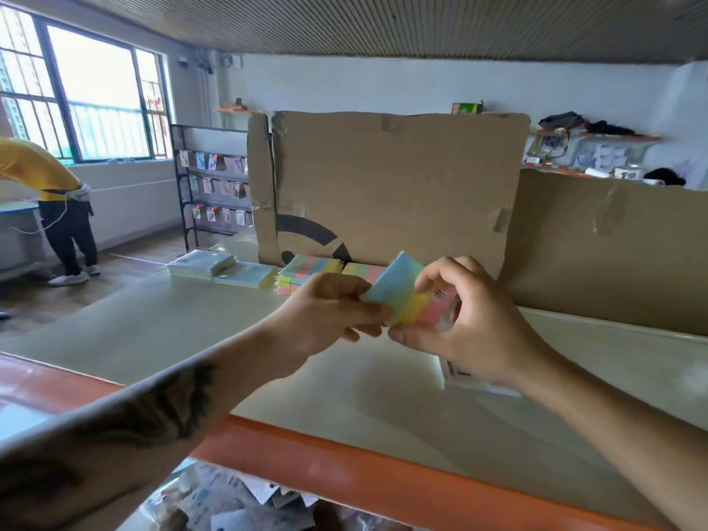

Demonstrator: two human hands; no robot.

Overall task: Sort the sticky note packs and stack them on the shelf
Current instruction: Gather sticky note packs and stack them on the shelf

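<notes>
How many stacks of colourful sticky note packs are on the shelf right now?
2: the left stack and the right stack, side by side against the cardboard. The hands partly cover the right one, so more may be hidden.

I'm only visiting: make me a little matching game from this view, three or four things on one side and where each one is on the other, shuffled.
Things:
1. striped pack
2. colourful stacks
3. white packs
4. wire rack

Places:
A. on the floor near the window
B. held between both hands
C. on the shelf against the cardboard
D. on the shelf's far left end

Pairs: 1-B, 2-C, 3-D, 4-A
</notes>
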